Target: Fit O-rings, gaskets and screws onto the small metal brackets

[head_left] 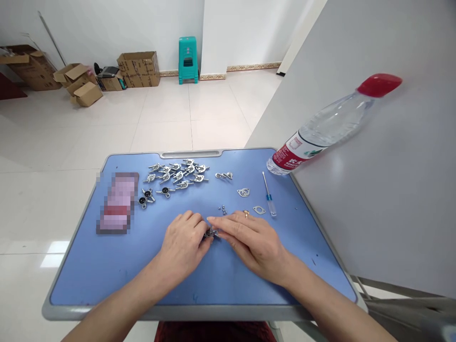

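Just front of the table's middle, my left hand (184, 237) is closed around one small metal fuel valve (211, 232), mostly hidden by the fingers. My right hand (254, 240) meets it from the other side, thumb and fingertips at the valve, fingers pressed together. A few tiny screws (223, 209) lie just beyond the fingertips. Farther back are several similar silver valves (178, 176) in a loose group. Three with black round faces, such as one valve (165, 191), sit at its near side. Small metal levers (223, 175) rest right of the group.
Flat metal plates (259, 210) and a screwdriver (270, 197) with a clear handle lie on the right of the blue table (142, 280). A water bottle (302, 137) stands at the back right corner, beside a grey panel (392, 190). A blurred-out phone-like object (117, 204) lies left.
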`<state>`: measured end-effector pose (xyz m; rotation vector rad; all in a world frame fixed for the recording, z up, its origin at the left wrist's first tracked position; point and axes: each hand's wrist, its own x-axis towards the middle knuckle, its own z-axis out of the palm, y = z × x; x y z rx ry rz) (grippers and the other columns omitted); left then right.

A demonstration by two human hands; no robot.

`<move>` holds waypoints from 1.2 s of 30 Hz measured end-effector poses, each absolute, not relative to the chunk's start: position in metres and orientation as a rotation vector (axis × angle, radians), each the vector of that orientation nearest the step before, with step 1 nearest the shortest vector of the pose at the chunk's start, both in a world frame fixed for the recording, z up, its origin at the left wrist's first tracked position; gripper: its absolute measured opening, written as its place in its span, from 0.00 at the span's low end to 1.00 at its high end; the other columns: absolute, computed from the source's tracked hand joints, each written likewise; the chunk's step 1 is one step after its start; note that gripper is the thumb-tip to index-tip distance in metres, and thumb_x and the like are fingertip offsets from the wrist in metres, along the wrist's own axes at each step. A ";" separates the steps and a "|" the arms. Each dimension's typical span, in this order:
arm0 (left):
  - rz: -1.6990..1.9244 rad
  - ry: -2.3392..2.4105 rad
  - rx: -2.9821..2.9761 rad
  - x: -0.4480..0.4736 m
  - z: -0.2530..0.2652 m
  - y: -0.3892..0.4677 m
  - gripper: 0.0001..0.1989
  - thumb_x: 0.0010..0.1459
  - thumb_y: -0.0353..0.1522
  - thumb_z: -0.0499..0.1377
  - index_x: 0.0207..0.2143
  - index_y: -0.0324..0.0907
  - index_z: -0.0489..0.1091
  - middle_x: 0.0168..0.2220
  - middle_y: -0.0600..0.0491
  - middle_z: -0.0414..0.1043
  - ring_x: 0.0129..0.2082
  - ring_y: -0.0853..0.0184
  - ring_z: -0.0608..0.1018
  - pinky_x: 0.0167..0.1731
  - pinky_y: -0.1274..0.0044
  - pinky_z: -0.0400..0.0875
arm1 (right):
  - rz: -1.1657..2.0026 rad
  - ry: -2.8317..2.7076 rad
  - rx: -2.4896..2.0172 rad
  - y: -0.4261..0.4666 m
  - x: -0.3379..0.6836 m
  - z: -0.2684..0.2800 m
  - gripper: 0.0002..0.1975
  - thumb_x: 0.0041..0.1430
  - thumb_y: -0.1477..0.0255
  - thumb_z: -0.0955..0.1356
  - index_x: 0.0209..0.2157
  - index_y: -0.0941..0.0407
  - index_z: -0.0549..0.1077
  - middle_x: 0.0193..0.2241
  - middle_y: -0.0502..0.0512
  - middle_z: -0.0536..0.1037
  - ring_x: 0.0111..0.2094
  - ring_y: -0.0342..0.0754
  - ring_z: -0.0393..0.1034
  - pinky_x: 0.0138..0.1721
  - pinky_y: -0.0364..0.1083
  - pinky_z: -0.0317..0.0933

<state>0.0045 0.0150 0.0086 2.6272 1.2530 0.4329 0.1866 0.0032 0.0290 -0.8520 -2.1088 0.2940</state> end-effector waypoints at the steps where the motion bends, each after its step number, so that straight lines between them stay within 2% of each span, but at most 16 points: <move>1: 0.427 1.256 2.628 0.004 0.009 0.015 0.05 0.61 0.29 0.57 0.31 0.41 0.69 0.29 0.53 0.70 0.30 0.64 0.71 0.28 0.72 0.65 | 0.261 -2.091 -0.868 0.003 0.186 0.028 0.17 0.65 0.80 0.62 0.53 0.55 0.67 0.35 0.55 0.80 0.32 0.44 0.73 0.30 0.43 0.67; 4: 0.406 1.261 2.620 0.004 0.009 0.015 0.05 0.61 0.29 0.57 0.30 0.41 0.69 0.29 0.53 0.71 0.30 0.64 0.71 0.29 0.72 0.65 | 0.198 -2.071 -0.914 0.003 0.185 0.027 0.15 0.64 0.79 0.63 0.51 0.56 0.69 0.32 0.55 0.79 0.29 0.44 0.72 0.29 0.43 0.66; 10: 0.398 1.245 2.608 0.004 0.009 0.014 0.03 0.57 0.28 0.60 0.30 0.41 0.68 0.30 0.54 0.71 0.31 0.63 0.71 0.30 0.72 0.66 | 0.369 -2.133 -0.889 0.003 0.190 0.030 0.22 0.65 0.83 0.59 0.59 0.57 0.62 0.40 0.59 0.78 0.39 0.46 0.73 0.36 0.45 0.68; 16: 0.398 1.249 2.616 0.004 0.010 0.016 0.05 0.58 0.28 0.60 0.28 0.41 0.68 0.29 0.54 0.71 0.30 0.64 0.71 0.29 0.72 0.65 | 0.264 -2.069 -0.950 0.004 0.189 0.027 0.12 0.65 0.77 0.64 0.49 0.56 0.69 0.29 0.53 0.77 0.28 0.44 0.70 0.28 0.43 0.64; 21: 0.378 1.249 2.612 0.004 0.008 0.016 0.04 0.57 0.28 0.61 0.29 0.41 0.69 0.29 0.55 0.71 0.31 0.64 0.71 0.30 0.73 0.65 | 0.400 -2.103 -0.921 0.005 0.191 0.027 0.16 0.66 0.80 0.61 0.54 0.57 0.65 0.36 0.56 0.78 0.37 0.45 0.73 0.37 0.45 0.67; 25: 0.401 1.247 2.626 0.004 0.008 0.016 0.05 0.57 0.28 0.61 0.28 0.41 0.69 0.28 0.55 0.71 0.30 0.64 0.71 0.29 0.73 0.65 | 0.287 -2.093 -0.941 0.005 0.188 0.024 0.11 0.65 0.78 0.63 0.49 0.57 0.68 0.29 0.52 0.78 0.29 0.44 0.71 0.31 0.43 0.64; 28: 0.391 1.256 2.631 0.004 0.008 0.015 0.05 0.57 0.28 0.61 0.28 0.41 0.68 0.29 0.54 0.71 0.30 0.64 0.71 0.29 0.73 0.64 | 0.252 -2.050 -0.968 0.005 0.187 0.024 0.08 0.65 0.76 0.65 0.45 0.55 0.69 0.28 0.51 0.78 0.27 0.44 0.71 0.30 0.43 0.64; 33: 0.346 1.263 2.615 0.002 0.009 0.016 0.04 0.56 0.30 0.63 0.31 0.41 0.69 0.31 0.54 0.72 0.32 0.63 0.72 0.30 0.72 0.64 | 0.373 -1.944 -1.099 0.004 0.198 0.032 0.07 0.65 0.74 0.65 0.44 0.55 0.69 0.29 0.50 0.78 0.27 0.43 0.72 0.31 0.43 0.65; 36: 0.296 1.299 2.562 0.001 0.013 0.016 0.07 0.54 0.32 0.65 0.32 0.41 0.69 0.31 0.54 0.73 0.32 0.63 0.73 0.31 0.72 0.64 | 0.542 -1.986 -1.208 0.006 0.204 0.036 0.06 0.64 0.72 0.65 0.43 0.55 0.71 0.28 0.50 0.78 0.27 0.42 0.72 0.30 0.42 0.66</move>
